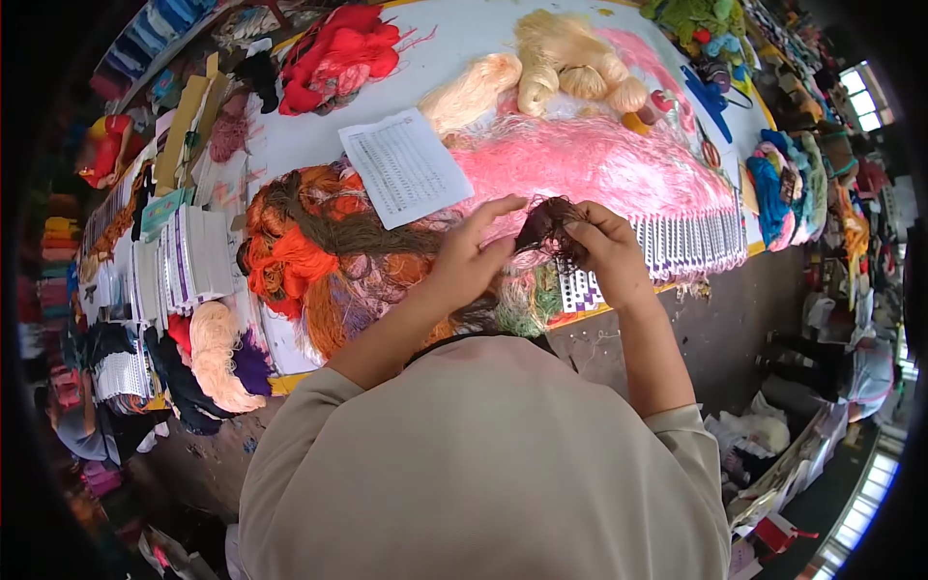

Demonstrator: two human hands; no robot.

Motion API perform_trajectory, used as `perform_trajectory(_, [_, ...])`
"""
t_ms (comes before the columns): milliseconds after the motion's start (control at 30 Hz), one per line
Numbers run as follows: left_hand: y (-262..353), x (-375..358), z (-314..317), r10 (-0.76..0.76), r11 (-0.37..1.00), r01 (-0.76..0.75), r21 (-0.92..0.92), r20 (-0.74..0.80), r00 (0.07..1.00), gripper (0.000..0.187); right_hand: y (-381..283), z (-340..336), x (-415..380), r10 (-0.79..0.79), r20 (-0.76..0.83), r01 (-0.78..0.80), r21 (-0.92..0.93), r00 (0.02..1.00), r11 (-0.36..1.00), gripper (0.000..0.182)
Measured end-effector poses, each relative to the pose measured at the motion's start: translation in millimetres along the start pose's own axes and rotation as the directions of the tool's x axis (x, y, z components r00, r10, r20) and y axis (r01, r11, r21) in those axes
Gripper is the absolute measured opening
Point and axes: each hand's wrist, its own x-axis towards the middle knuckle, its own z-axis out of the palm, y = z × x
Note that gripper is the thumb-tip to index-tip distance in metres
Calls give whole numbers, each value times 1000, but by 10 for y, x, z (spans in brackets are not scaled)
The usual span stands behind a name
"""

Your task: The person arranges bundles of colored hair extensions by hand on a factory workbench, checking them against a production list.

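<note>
A tangled bundle of dark brown thread (549,224) hangs in front of me, over the table edge side. My right hand (611,249) pinches it between thumb and fingers, with loose loops dangling below. Just to the left, my left hand (472,253) has its thumb and fingers apart, the tips close beside the bundle. Beneath the hands lie a large spread of pink thread (590,159) and a row of punched white cards (691,242). An olive-brown skein (362,235) and orange skeins (290,253) lie left of my left hand.
A printed paper sheet (404,166) rests on the skeins. Farther back are red yarn (340,56), cream skeins (570,63) and blue scissors-like handles (710,104). Stacked white cards (184,261) stand at left. A person (865,372) is at the far right.
</note>
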Motion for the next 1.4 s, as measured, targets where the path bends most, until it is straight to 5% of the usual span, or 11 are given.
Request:
perform_trajectory(100, [-184,-15,270,-116,890,133,-436,67,991,36,53,-26,63,43,74,-56,181,996,982,8])
perform_trajectory(467, [212,57,-183,-381,889,381,-255,50,923,16,-92,-353,377,37,154,-78,266,987,961,16])
perform_trajectory(667, [54,26,-131,-621,525,590,-614,198,759,17,-252,-138,401,-176,122,105,446,977,889,32])
perform_trajectory(733, [-129,9,-157,-312,-216,650,-729,682,661,18,-237,-120,417,-247,120,185,379,962,907,43])
perform_trajectory(767, [-152,-23,-91,-300,-282,632,-722,692,657,21,-170,-128,464,-335,15,333,58,942,941,43])
perform_trajectory(833, [-135,-48,-29,-275,-238,614,-752,659,700,22,8,-203,539,-632,-99,397,-700,769,593,41])
perform_trajectory(900, [-79,-25,-34,-244,-193,589,-785,620,746,22,243,-297,555,-607,-268,288,-693,748,661,36])
perform_trajectory(933, [-54,-10,-58,-303,-81,578,-812,573,762,23,281,-223,491,-388,-376,228,-403,841,886,30])
perform_trajectory(1167, [12,-48,28,-406,342,623,-703,487,773,28,568,236,126,-110,142,96,102,984,990,24])
perform_trajectory(1333, [-25,-92,262,-520,652,504,-566,148,841,28,537,306,146,-245,-72,249,70,967,966,17])
perform_trajectory(1400, [-54,-118,190,-511,662,487,-570,133,849,26,544,247,137,-382,-86,335,-336,920,880,18])
